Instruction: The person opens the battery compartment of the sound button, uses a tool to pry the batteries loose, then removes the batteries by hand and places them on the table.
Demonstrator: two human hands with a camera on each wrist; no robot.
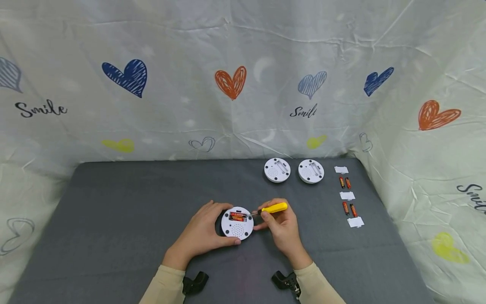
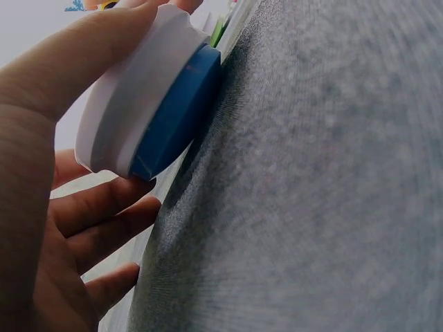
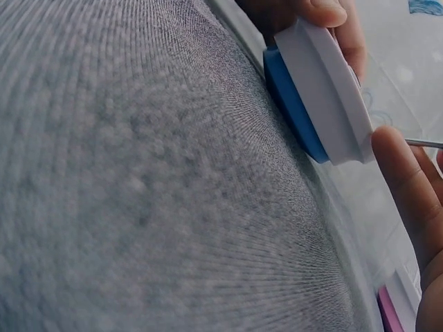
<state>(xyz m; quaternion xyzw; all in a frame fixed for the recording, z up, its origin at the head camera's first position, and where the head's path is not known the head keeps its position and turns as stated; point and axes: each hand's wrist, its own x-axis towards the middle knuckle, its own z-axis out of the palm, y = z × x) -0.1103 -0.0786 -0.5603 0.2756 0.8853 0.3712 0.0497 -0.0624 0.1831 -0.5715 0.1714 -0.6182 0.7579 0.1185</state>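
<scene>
A round white battery-powered device (image 1: 237, 232) is tilted up off its blue face (image 2: 180, 114) on the grey cloth, its back upward. Two red-and-black batteries (image 1: 238, 217) lie in its uncovered compartment. My left hand (image 1: 206, 228) grips the device by its rim, thumb at the near side and fingers round the far left. In my right hand (image 1: 282, 231) a screwdriver (image 1: 275, 207) with a yellow handle is pinched, its metal tip at the right end of the compartment. One right fingertip (image 3: 391, 142) is against the device's rim in the right wrist view.
Two similar white devices (image 1: 277, 170) (image 1: 311, 171) lie at the back, their battery slots uncovered. Along the right side are white battery covers (image 1: 341, 169) (image 1: 347, 196) (image 1: 355, 222) with pairs of batteries (image 1: 345, 183) (image 1: 349, 209) between them. A printed curtain (image 1: 171, 84) hangs behind the table.
</scene>
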